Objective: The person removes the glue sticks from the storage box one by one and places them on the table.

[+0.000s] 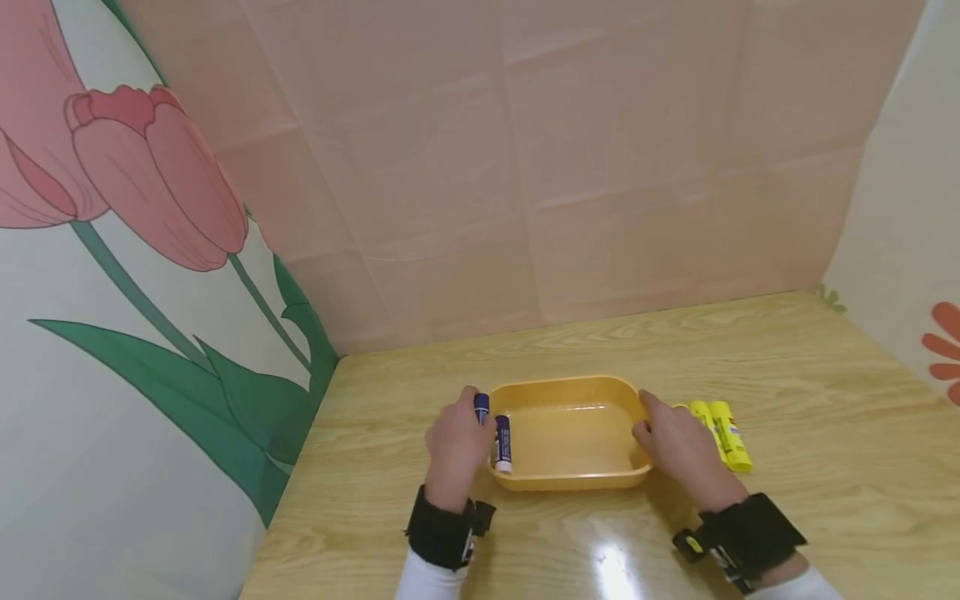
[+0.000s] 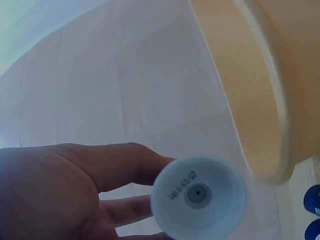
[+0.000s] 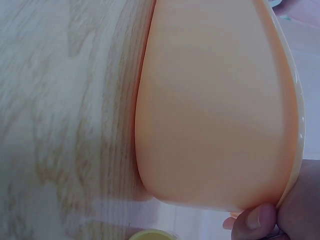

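My left hand [image 1: 459, 442] holds a blue glue stick [image 1: 482, 406] upright at the left rim of a yellow-orange plastic basket [image 1: 570, 482]. In the left wrist view, the white round base of that glue stick [image 2: 217, 210] faces the camera, with fingers behind it. A second blue glue stick [image 1: 502, 444] with a white end lies inside the basket along its left wall. My right hand [image 1: 678, 446] grips the basket's right rim, thumb on the inner side. Close beside that hand lie yellow glue sticks [image 1: 729, 437], partly hidden by it.
The wood-grain table [image 1: 360, 517] extends around the basket. A pink sheet [image 1: 600, 208] covers the back wall, and a tulip-patterned panel [image 1: 157, 183] stands at the left. Two blue round ends [image 2: 312, 200] show at the left wrist view's right edge.
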